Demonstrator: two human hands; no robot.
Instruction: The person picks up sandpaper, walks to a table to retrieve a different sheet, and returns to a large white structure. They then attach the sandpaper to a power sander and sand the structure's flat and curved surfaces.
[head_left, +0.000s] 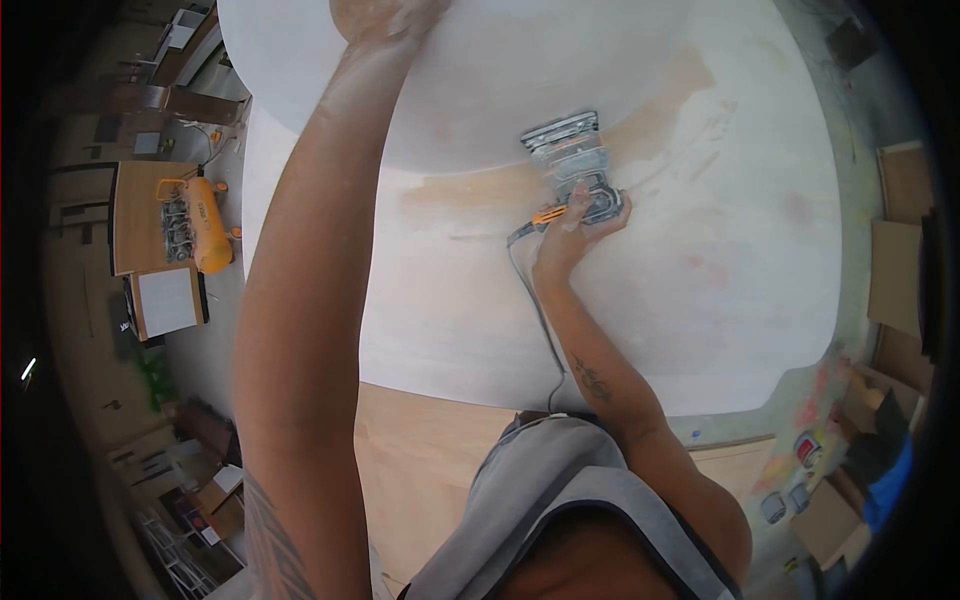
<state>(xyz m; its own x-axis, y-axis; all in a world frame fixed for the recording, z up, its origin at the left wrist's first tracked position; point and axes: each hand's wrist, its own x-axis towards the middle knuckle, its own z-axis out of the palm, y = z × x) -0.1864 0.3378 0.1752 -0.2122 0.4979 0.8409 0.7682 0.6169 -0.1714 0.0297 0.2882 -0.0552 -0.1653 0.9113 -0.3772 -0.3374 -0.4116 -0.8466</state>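
My right hand [568, 240] is wrapped round the back grip of a dusty grey electric sander [574, 160] with an orange detail. The sander's flat pad rests against a large, pale, curved panel [480, 300], over a tan-brown patch. A dark cord [542, 318] runs from the sander down toward my body. My left hand [385, 15], dusted with white, reaches far up the panel by its rounded raised part [520, 80]. Its fingers are cut off by the top edge of the view, so their pose is hidden.
At the left stands an orange air compressor [208, 225] near a wooden cabinet [138, 220]. A plywood surface [410, 440] lies below the panel. On the right are cardboard boxes [895, 275] and another person in a blue garment [888, 490].
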